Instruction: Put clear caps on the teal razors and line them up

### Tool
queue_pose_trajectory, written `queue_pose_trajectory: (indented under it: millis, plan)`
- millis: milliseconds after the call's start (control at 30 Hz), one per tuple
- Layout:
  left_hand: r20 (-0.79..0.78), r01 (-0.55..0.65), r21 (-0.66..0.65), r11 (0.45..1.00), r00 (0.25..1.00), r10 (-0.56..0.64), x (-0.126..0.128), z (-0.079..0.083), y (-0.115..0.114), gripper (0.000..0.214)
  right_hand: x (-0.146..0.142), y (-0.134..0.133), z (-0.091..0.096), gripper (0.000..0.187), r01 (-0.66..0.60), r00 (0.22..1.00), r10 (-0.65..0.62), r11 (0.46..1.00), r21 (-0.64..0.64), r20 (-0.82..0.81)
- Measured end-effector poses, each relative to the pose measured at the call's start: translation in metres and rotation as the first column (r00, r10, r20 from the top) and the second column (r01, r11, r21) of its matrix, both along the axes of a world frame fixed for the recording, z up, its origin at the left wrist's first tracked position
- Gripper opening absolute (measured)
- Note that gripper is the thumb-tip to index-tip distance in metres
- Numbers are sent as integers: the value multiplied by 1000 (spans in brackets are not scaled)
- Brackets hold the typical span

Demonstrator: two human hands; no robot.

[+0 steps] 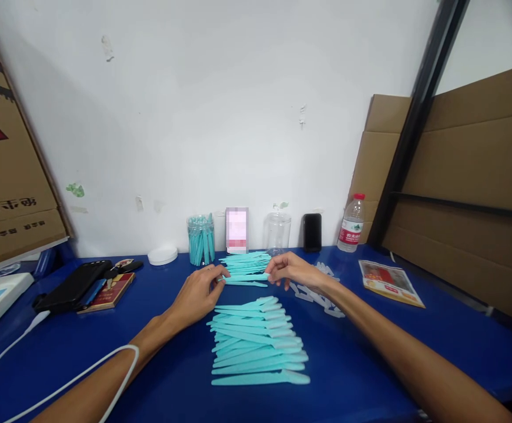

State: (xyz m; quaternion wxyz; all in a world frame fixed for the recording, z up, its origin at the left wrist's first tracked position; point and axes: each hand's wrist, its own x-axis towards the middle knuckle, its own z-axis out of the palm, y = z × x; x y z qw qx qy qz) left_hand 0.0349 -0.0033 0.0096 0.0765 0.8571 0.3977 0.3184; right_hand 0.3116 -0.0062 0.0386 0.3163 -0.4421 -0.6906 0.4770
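Both hands are at the back pile of turquoise eyebrow razors (244,262). Fingers of my left hand (200,289) pinch the left end of one turquoise eyebrow razor (244,278), which lies level between my hands. My right hand (293,269) has its thumb and fingers closed at the other end of that razor; whether a cap is there I cannot make out. Closer to me lies a second pile of eyebrow razors (256,341), with pale covers over their right ends. Several loose clear caps (320,298) are scattered beside and below my right hand.
Along the wall stand a jar of turquoise razors (201,241), a clear jar (277,232), a black device (312,232) and a water bottle (351,226). A white lid (163,255), black case (74,285) and white cable (132,352) are left; a printed packet (390,282) is right.
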Motion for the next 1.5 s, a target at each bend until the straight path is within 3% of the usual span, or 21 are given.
queue_pose_trajectory:
  millis: [467,967,1500]
  plan:
    - [-126,38,-136,990,991,-56,-4,-10,12,20,-4,15,-31,18,-6,992,1,999,41,125]
    - [-141,41,-225,973,987,-74,-3,-5,12,21,0,25,-40,18,25,996,-27,999,28,82]
    - [-154,34,-242,970,985,-73,-3,-5,15,21,-1,20,-33,15,-3,1000,3,1000,-31,-22]
